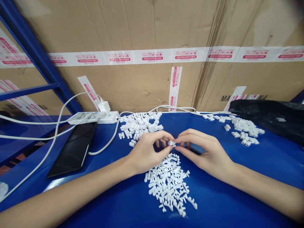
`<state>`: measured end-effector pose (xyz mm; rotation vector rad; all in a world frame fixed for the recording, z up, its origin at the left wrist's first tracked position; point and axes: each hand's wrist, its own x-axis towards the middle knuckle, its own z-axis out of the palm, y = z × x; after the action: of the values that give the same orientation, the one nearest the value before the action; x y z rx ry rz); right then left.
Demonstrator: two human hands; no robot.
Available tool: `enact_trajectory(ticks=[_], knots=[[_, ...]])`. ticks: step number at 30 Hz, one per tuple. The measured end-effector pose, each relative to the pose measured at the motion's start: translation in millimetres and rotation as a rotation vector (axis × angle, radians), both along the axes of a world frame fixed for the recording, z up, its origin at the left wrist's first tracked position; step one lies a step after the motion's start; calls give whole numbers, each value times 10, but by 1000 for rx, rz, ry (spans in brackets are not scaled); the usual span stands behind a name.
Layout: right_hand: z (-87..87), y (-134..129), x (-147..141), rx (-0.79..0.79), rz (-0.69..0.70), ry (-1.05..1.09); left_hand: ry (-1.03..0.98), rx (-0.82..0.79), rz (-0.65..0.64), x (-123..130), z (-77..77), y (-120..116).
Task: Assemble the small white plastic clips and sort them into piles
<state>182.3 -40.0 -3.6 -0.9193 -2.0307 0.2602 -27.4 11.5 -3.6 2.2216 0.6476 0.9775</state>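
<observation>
Between the fingertips of my left hand (144, 153) is a small white wire connector (170, 143) with some metal showing. My right hand (212, 153) meets it from the other side, thumb and forefinger pinched at the connector's right edge on what looks like a tiny white lever. The fingertips partly cover both parts. Just below my hands lies a heap of small white plastic levers (169, 183). Behind my left hand, a pile of white connector housings (140, 125) is spread on the blue table (118, 199).
More white connectors (245, 128) lie at the back right, beside a black plastic bag (268, 117). On the left are a black phone (73, 148), a white power strip (92, 117) and loose white cables (58, 126). Large cardboard boxes (133, 28) stand behind the table.
</observation>
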Motion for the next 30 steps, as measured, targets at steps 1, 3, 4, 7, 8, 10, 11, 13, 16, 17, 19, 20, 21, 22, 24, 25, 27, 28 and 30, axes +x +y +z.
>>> enact_trajectory(ticks=[1, 3, 4, 7, 8, 10, 11, 13, 16, 17, 19, 20, 21, 22, 24, 25, 27, 28, 30], knots=[[0, 0, 0, -9, -2, 4, 5, 6, 5, -2, 1, -4], [-2, 1, 0, -26, 0, 5, 14, 17, 10, -6, 3, -8], [-5, 2, 0, -34, 3, 1, 17, 21, 10, -9, 4, -9], [-16, 4, 2, -51, 11, -12, 35, 37, 17, -16, 10, -10], [-18, 4, 1, -53, 12, -15, 41, 43, 21, -18, 13, -11], [-21, 3, 0, -55, 11, -18, 52, 54, 29, -19, 20, -16], [-22, 2, -1, -56, 12, -19, 55, 60, 32, -20, 23, -20], [-23, 2, -1, -59, 17, -22, 58, 64, 30, -20, 29, -29], [-27, 1, 2, -63, 31, -26, 62, 71, 24, -21, 33, -41], [-28, 0, 3, -63, 37, -27, 65, 73, 25, -21, 33, -43], [-27, -2, 4, -64, 43, -27, 67, 76, 30, -21, 32, -46], [-26, -3, 3, -65, 44, -27, 65, 73, 32, -21, 31, -46], [-24, -4, 2, -67, 45, -27, 65, 68, 33, -21, 30, -45], [-23, -4, 1, -68, 44, -27, 66, 65, 35, -20, 29, -44], [-21, -4, -1, -71, 47, -30, 72, 78, 50, -19, 28, -39], [-21, -3, -2, -72, 49, -31, 77, 95, 60, -19, 28, -36], [-22, -1, -1, -73, 49, -32, 83, 134, 79, -19, 26, -29], [-23, 0, -1, -73, 49, -33, 85, 148, 86, -20, 24, -27], [-23, 0, 1, -70, 48, -34, 86, 165, 92, -21, 20, -23]])
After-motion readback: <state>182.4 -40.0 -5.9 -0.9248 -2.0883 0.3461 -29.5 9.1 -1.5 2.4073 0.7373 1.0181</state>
